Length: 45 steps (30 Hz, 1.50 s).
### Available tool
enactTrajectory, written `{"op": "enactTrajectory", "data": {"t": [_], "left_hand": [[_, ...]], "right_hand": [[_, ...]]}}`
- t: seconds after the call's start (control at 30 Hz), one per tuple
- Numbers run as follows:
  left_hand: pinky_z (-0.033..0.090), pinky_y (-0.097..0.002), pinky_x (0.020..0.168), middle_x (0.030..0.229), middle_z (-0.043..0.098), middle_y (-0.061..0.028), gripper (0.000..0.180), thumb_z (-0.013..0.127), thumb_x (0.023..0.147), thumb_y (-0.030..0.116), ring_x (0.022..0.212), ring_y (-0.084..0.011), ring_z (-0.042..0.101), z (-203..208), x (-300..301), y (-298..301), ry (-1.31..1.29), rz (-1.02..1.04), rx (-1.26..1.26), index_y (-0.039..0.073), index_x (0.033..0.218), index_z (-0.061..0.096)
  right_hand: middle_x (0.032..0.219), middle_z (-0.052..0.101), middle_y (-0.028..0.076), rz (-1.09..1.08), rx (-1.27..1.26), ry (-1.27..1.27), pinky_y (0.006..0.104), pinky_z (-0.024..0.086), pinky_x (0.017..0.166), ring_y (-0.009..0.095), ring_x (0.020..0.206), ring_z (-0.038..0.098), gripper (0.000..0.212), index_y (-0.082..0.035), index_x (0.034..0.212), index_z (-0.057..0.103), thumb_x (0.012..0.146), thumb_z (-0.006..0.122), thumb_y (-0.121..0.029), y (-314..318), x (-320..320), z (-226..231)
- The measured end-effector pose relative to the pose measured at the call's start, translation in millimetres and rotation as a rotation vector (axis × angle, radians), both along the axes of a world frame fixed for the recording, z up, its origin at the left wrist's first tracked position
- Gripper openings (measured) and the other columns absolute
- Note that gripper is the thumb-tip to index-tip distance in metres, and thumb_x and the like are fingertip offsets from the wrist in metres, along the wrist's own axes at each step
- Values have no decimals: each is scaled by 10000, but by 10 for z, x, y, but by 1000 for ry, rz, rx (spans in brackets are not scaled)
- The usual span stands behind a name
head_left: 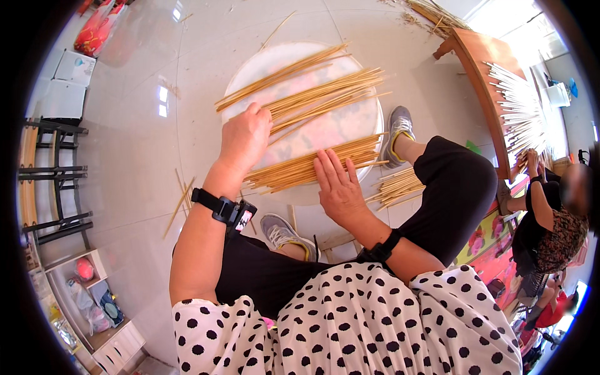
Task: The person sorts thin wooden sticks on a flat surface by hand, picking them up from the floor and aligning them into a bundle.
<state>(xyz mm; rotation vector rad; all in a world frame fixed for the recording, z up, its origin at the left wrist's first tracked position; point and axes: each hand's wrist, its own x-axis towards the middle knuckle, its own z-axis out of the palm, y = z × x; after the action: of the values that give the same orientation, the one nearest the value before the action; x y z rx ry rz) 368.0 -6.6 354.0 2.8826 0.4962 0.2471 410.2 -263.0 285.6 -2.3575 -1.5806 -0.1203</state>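
A round white stool top [240, 75] with a faint floral pattern stands before me, bearing thin golden straw stalks in three loose bundles. My left hand [247, 134] is closed at the left ends of the middle bundle [325, 94], its fingertips bent onto the stalks. Across the near bundle [294, 165] my right hand [340, 187] lies flat, fingers stretched out over the stalks. The far bundle [281, 75] lies untouched by either hand. Under my left palm, the stalk ends are partly hidden.
More stalks [400, 187] lie by my right leg, and a few loose ones [181, 200] lie on the tiled floor at left. A brown wooden table [481, 75] with pale stalks stands at right, where another person [550, 219] works. Black-framed folding furniture [59, 172] stands at left.
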Motion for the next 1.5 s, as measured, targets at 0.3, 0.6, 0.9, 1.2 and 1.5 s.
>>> {"op": "enactTrajectory", "data": {"t": [0.3, 0.6, 0.9, 1.2, 1.5], "left_hand": [[547, -428, 703, 931, 643, -67, 57, 701, 893, 140, 840, -312, 670, -5, 50, 248, -15, 50, 40, 89, 909, 682], [534, -424, 702, 894, 666, -79, 79, 737, 848, 143, 805, -314, 664, 234, -126, 384, -11, 29, -82, 86, 890, 701], [525, -429, 715, 876, 668, -86, 93, 731, 836, 139, 847, -324, 660, 21, -220, -60, 157, -121, -72, 68, 849, 672], [511, -404, 676, 830, 685, -112, 39, 675, 860, 77, 763, -321, 654, 261, -232, 62, 161, -128, -269, 48, 870, 650], [515, -442, 669, 795, 689, -125, 36, 648, 833, 62, 780, -356, 665, 101, -281, -59, 112, -216, -386, 82, 843, 677]], "right_hand": [[1598, 398, 117, -43, 23, -26, 502, 229, 1212, 262, 1495, 352, 577, 7, 1463, 477, 897, 536, -88, 21, -23, -21], [1575, 432, 129, -54, 34, -11, 503, 241, 1206, 280, 1474, 390, 562, 16, 1438, 497, 885, 542, -71, 22, -27, -22], [1609, 359, 172, -11, -14, -4, 517, 213, 1213, 301, 1512, 322, 647, 38, 1496, 423, 869, 537, -78, 4, -15, -24], [1609, 353, 176, -11, 12, 15, 520, 210, 1211, 305, 1518, 305, 652, 47, 1496, 415, 864, 520, -70, -16, -3, -13], [1593, 383, 163, -18, 27, -3, 510, 239, 1202, 298, 1496, 342, 629, 24, 1480, 449, 864, 532, -73, 6, -19, -20]]}}
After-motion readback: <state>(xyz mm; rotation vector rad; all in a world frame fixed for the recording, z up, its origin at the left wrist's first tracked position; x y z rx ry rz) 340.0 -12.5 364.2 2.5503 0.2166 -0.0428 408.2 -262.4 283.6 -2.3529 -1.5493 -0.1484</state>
